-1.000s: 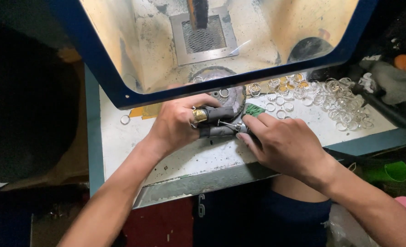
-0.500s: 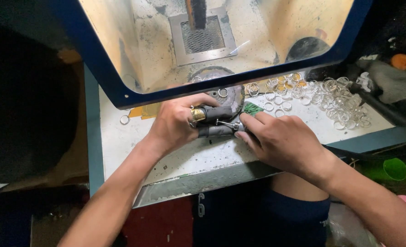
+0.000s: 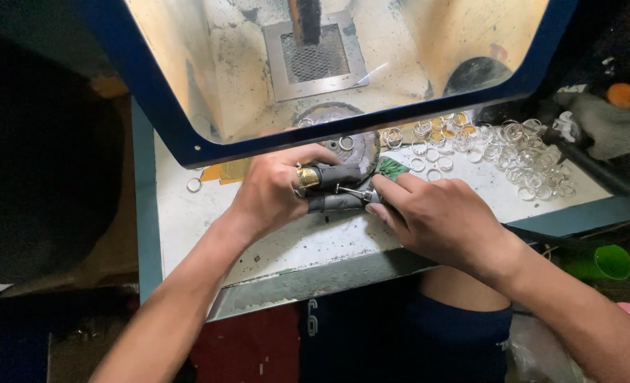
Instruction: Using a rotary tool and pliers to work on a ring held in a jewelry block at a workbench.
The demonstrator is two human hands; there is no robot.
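Observation:
My left hand rests on the white worktop, with grey finger guards on two fingers and a brass-coloured ring pinched between thumb and forefinger. My right hand is closed around a small rotary tool whose thin metal tip points left at the ring. Both hands meet just below the blue-framed window of a work cabinet.
Several loose metal rings lie spread over the right of the worktop; one ring lies alone at the left. A grey disc sits behind the hands. A dark handled tool lies at far right, a green cup below.
Both hands have shifted very slightly; the ring and tool tip stay together in nearly the same place.

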